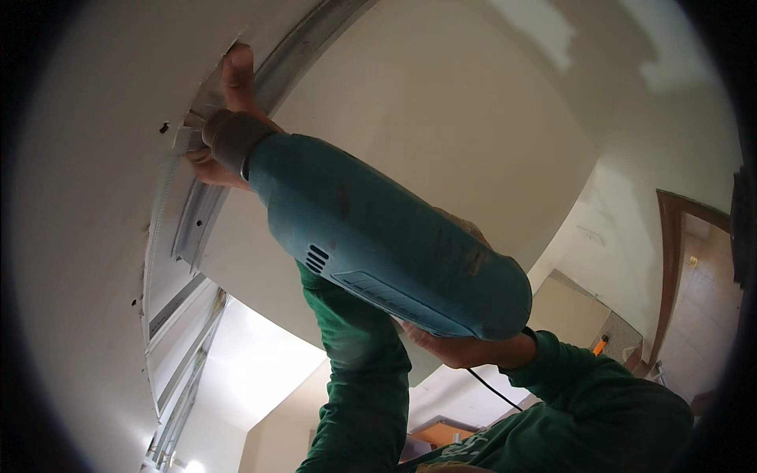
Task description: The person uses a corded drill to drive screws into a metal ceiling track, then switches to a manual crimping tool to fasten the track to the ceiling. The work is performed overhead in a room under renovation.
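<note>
Teal power drill (378,229) slants across the middle of the view, its rounded rear at the lower right and its dark nose collar (240,142) at the upper left, close to a white panel (79,197) and a metal channel (296,51). Whether the tip touches either one cannot be told, since the collar hides it. The right hand (465,347) is wrapped around the tool near its rear, closed on it; the trigger finger is out of sight. The left hand (244,94) reaches up behind the tool, thumb and fingers spread wide on either side of the collar, at the panel edge and the channel. I cannot tell whether they pinch anything between them.

Good work here calls, I judge, for a tool axis square to the surface, with firm, even push from the right arm. The left thumb and fingers sit very near the collar, so they are best braced on the metal, well out of line with the tip. Slow speed at first should help against skidding.

Farther out, dark spots (164,128) mark the panel, and metal strips (185,347) run below its edge. A black cord (497,390) hangs beneath the right wrist, ideally with slack. A brown door frame (670,236) stands at the right.
</note>
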Available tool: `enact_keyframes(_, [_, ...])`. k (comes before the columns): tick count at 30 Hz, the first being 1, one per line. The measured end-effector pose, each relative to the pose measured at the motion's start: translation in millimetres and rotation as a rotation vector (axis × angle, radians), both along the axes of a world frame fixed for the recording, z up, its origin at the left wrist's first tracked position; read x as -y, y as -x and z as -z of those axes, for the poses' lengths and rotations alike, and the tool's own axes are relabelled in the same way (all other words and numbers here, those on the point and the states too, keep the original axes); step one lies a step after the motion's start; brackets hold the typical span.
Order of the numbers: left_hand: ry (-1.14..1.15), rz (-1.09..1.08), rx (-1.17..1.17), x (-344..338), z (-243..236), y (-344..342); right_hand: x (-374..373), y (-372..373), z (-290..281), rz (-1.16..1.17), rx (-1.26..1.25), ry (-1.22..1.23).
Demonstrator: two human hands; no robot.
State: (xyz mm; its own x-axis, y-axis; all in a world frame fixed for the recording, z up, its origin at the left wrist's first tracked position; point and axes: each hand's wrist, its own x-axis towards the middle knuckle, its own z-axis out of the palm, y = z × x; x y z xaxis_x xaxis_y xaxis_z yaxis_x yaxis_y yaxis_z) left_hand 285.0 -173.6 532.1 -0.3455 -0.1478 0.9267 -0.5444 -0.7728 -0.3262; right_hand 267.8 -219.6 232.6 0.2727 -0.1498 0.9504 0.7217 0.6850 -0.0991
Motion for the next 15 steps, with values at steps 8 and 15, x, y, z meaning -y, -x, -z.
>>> enact_keyframes(8, [0.002,0.086,0.026,18.9,-2.5,5.5,21.4,-1.3,-23.9,0.2,0.012,-0.17])
enact_keyframes(15, [0.023,0.036,0.016,-7.0,6.1,0.6,2.4,-1.6,-23.7,0.166,-0.018,-0.206])
